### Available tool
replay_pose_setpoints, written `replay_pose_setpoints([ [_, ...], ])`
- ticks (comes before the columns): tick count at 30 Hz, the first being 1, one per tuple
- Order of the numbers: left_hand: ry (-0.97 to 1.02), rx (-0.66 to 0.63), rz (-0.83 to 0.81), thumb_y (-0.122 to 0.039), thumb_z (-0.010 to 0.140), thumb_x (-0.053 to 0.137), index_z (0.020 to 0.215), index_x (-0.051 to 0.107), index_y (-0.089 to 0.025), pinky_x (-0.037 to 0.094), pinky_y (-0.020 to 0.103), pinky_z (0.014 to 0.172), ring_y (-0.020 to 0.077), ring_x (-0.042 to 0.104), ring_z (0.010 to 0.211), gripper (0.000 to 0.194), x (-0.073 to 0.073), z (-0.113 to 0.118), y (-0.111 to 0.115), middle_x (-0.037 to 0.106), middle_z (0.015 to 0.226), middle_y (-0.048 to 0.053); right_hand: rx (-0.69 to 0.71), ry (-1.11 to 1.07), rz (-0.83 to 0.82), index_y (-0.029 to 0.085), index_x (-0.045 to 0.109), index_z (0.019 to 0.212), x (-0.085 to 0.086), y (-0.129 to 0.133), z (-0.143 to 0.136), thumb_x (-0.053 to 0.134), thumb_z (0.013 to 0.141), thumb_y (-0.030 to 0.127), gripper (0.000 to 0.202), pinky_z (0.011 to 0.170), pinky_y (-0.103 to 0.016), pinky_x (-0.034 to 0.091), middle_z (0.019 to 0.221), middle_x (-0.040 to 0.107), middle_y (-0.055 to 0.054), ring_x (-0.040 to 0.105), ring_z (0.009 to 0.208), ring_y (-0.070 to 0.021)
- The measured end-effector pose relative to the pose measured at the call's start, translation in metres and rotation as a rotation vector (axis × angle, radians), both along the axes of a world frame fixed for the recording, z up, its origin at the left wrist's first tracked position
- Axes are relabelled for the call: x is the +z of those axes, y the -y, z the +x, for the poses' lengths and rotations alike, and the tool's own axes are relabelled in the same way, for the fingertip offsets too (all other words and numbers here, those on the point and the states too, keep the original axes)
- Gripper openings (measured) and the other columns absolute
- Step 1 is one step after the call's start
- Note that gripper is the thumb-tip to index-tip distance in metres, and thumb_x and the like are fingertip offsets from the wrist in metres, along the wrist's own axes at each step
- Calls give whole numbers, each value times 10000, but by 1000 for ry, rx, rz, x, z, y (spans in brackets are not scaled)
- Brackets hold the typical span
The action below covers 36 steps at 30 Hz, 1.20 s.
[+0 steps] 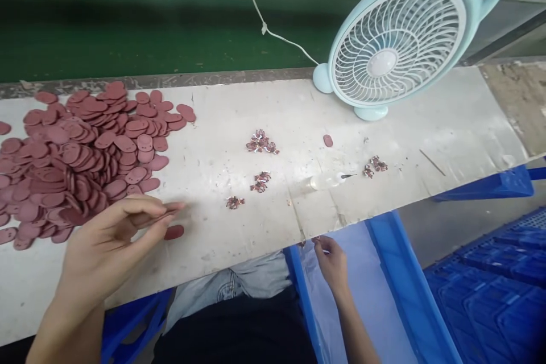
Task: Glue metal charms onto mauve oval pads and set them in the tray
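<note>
My left hand (108,239) is closed, pinching a thin reddish oval disc (176,206) edge-on between thumb and fingers. Just under its fingertips another such disc (174,232) lies flat on the table. Beside that hand spreads a large heap of reddish oval discs (91,153), some with small holes. At the table's front edge, over a blue tray (388,261), my right hand (333,264) has its fingertips pinched together. Something tiny and brownish shows there, too small to name. Small clusters of brown-and-white pieces (259,142) sit mid-table.
A light-blue fan (396,45) stands at the back right, its white cord (264,28) running backward. A small clear bottle with a dark thin tip (326,180), a lone reddish disc (327,140) and a thin stick (432,162) lie on the table. Blue crates (490,290) stand at lower right.
</note>
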<state>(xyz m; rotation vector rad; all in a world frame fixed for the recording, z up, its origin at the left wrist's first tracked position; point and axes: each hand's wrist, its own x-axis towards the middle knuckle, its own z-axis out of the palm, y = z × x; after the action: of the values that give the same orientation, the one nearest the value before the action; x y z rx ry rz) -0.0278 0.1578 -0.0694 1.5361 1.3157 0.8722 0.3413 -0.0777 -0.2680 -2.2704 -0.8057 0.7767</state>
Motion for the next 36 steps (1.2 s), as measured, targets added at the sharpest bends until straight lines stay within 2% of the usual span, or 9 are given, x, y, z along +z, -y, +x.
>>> replay_pose_setpoints([
  [3,153,0,91,-43,775,748,877,671,-189,658,304,713,179,708,810,194,3,1,6,657,854,4,64,68,-59,143,683,1026,-23,-3,-4,658,964,378,244,788,-368,591,958,715,-35,698,848,-174],
  [7,244,50,127,12,741,750,870,700,-178,555,240,499,152,622,703,236,1,-2,13,667,833,20,137,119,-140,144,671,999,-34,-7,-6,639,978,367,226,774,-354,585,965,695,-32,678,832,-163],
  [17,480,26,-53,-13,787,703,880,690,-243,471,247,401,182,543,663,248,-1,7,14,601,676,8,199,182,-296,146,669,1002,-31,-16,-7,626,984,383,242,779,-358,576,967,696,-33,670,802,-157],
  [23,530,18,-92,-21,789,707,850,694,-236,457,227,416,126,531,567,224,-4,5,13,638,742,4,186,183,-316,145,666,1005,-31,-18,-7,637,976,377,236,790,-367,575,984,691,-38,669,832,-166],
  [26,559,81,-157,-75,764,760,879,736,-227,472,219,412,107,546,552,192,-5,2,14,686,836,19,158,160,-298,143,668,978,-29,-22,-8,652,966,378,235,793,-369,572,966,692,-34,670,831,-167],
  [28,569,162,-228,-179,731,821,921,777,-214,502,226,418,106,565,559,198,-4,-1,14,733,956,51,122,134,-263,143,670,932,-22,-25,-8,666,955,385,243,792,-366,568,926,697,-25,670,805,-161],
  [31,563,276,-349,-335,643,900,987,811,-186,558,243,452,121,584,578,385,0,-6,16,775,1090,119,19,91,-162,153,677,835,1,-28,-6,703,916,390,252,761,-344,550,825,711,-17,672,753,-166],
  [33,556,318,-408,-361,611,927,1008,819,-197,569,230,458,126,596,577,442,2,-10,19,788,1121,143,-94,70,-56,165,685,788,27,-28,-5,697,895,416,273,674,-316,524,736,712,-33,663,689,-190],
  [36,592,307,-482,-332,661,916,1003,825,-253,569,186,472,120,637,573,363,-3,-12,28,812,1071,128,-270,23,167,182,650,754,79,-31,-6,656,897,479,330,512,-277,428,625,651,-23,554,530,-164],
])
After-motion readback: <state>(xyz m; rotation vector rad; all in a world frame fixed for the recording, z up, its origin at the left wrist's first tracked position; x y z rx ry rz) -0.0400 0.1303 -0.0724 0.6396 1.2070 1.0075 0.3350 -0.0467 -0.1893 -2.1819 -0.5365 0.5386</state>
